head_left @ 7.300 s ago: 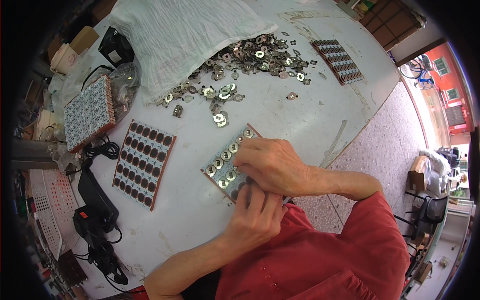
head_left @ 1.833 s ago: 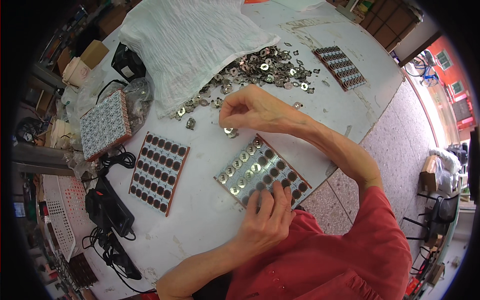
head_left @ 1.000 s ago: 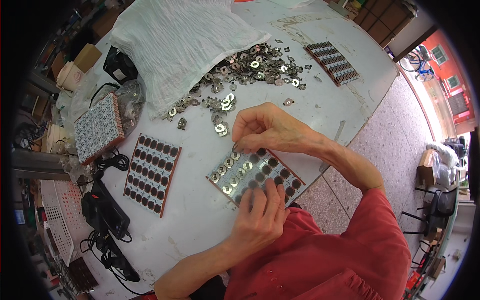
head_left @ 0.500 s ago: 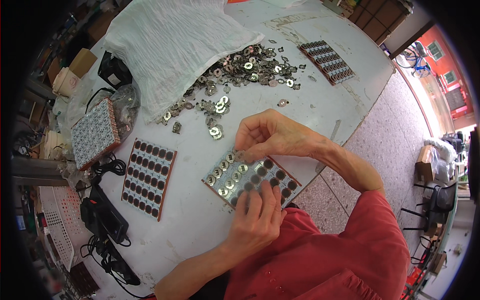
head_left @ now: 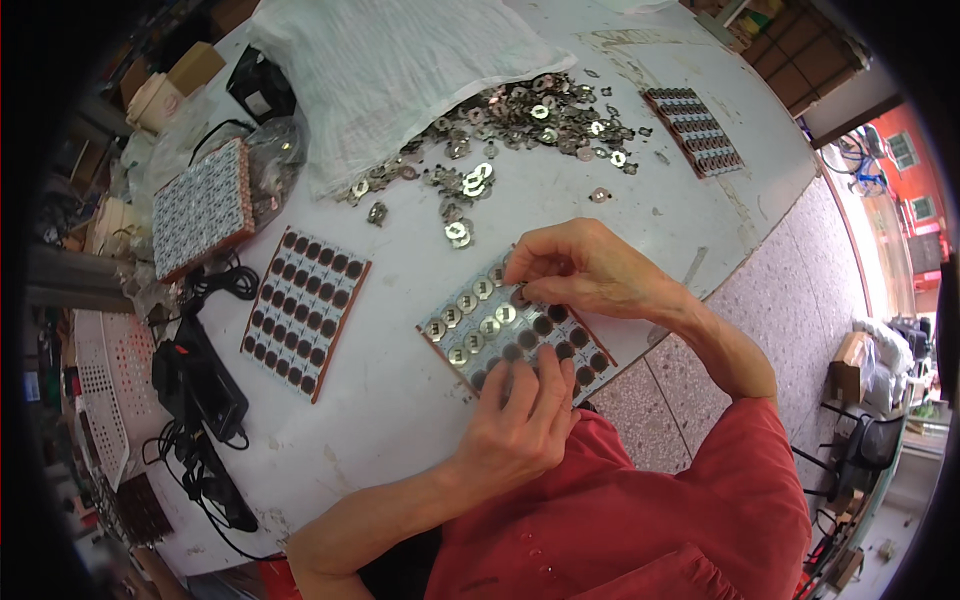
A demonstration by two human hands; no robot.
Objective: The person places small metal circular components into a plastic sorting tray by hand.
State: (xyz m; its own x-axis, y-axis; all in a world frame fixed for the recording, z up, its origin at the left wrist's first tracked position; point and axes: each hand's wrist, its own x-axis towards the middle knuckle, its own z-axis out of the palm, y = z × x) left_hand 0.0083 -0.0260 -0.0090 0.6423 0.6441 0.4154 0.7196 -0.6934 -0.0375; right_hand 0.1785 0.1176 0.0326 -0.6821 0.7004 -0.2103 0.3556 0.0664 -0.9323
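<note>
A flat panel [head_left: 430, 338] of round dark pads lies at the table's near edge under both hands. Shiny round metal clips [head_left: 466, 302] sit in two rows on its far left part; the pads nearer me are bare and dark. My right hand [head_left: 590, 268] is over the panel's far edge, thumb and index finger pinched on a small metal clip [head_left: 519, 297] at the end of the second row. The fingers partly cover that clip. My left hand [head_left: 522, 415] rests on the near side of the panel, its fingers apart, with nothing visible in them.
Loose metal clips [head_left: 510, 115] are heaped beside a white cloth [head_left: 400, 70]. A second panel [head_left: 305, 310] lies to the left, another [head_left: 694, 132] at the far right. A panel stack [head_left: 203, 210], black power adapters [head_left: 205, 395] and cables line the left side.
The head view has shifted, so the table's things appear higher and further right. My right fingertips have moved slightly along the panel, uncovering a clip in the far row. My left hand stays on the panel.
</note>
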